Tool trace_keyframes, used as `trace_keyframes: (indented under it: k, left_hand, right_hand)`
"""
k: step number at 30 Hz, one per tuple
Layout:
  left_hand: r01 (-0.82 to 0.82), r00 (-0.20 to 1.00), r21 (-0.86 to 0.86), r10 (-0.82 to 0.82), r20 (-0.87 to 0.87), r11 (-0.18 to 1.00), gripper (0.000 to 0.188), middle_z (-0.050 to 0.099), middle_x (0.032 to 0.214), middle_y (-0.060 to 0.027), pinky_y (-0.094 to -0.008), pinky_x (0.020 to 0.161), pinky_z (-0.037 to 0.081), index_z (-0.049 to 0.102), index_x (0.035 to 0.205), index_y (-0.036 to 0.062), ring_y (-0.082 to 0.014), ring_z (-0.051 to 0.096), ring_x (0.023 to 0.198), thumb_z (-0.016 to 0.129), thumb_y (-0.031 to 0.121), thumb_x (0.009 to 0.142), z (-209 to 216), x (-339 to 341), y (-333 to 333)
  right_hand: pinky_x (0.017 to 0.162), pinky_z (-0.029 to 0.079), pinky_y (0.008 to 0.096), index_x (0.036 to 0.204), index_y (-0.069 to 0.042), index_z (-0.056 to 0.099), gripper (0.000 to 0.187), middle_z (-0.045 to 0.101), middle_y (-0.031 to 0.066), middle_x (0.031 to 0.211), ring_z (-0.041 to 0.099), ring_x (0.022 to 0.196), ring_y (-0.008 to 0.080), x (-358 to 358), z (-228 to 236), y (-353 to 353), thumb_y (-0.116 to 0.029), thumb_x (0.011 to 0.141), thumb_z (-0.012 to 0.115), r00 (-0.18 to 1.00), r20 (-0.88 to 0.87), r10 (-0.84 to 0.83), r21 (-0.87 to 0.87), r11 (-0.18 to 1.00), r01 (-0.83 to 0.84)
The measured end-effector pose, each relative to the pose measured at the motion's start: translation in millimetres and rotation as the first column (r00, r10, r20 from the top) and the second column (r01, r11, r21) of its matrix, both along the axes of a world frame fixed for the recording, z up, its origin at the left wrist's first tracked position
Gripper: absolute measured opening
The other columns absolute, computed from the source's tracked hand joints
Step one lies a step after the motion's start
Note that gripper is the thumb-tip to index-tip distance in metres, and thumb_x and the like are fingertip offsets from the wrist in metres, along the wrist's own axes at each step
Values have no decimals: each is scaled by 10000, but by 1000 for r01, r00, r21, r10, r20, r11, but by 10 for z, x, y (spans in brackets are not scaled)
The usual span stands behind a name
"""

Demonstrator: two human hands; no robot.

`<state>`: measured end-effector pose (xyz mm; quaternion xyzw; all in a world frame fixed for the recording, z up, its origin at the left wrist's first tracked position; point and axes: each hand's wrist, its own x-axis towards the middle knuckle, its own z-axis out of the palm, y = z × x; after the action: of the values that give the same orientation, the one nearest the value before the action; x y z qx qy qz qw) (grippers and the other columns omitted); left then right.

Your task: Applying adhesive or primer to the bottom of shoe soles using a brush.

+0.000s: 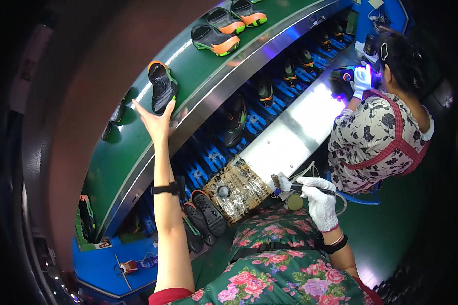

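Green conveyor belting [201, 76] bears a black, orange-and-green-edged shoe sole [163, 87]; the bare left hand [158, 123] has fingers wide at its near end, perhaps to span it. Right of the belting, the white-gloved right hand [319, 201] grips a dark-handled brush [296, 187], presumably leaving its bristles free.

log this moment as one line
left hand: open, at shoe sole on green belt | right hand: white-gloved, holding brush | beside brush: taped cardboard | co-worker: gloved, at dark shoe
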<state>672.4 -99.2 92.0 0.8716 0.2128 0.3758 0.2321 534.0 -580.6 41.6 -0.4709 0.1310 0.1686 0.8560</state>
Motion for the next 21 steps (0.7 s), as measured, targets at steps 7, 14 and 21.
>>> trace_keyframes:
  k: [7,14,21]
  left_hand:
    - [-89,987,-60,80,-138,994,1231,648,1214,-301,-430,1050,457,61,1625,113,-395,650,1147,878,356,736,183,42,-273]
    - [-137,990,18,137,38,990,1192,650,1232,-294,-445,1030,461,146,1613,103,-406,640,1172,885,398,725,218,-508,-177]
    - [-112,993,37,111,32,993,1144,538,1369,-307,-460,1064,423,169,1611,75,-407,572,1217,871,402,769,46,-868,-301]
  right_hand:
    - [760,560,266,999,32,755,205,761,155,1024,719,885,180,-126,-89,78,73,824,655,1000,24,3,49,999,-4]
    - [735,540,261,965,29,748,198,754,170,1043,679,800,159,-342,-189,-36,54,811,627,1000,12,-26,-11,1000,26]
    - [741,540,261,985,30,747,215,748,182,1077,679,805,158,-446,-431,-45,64,808,630,997,63,-37,71,997,33]
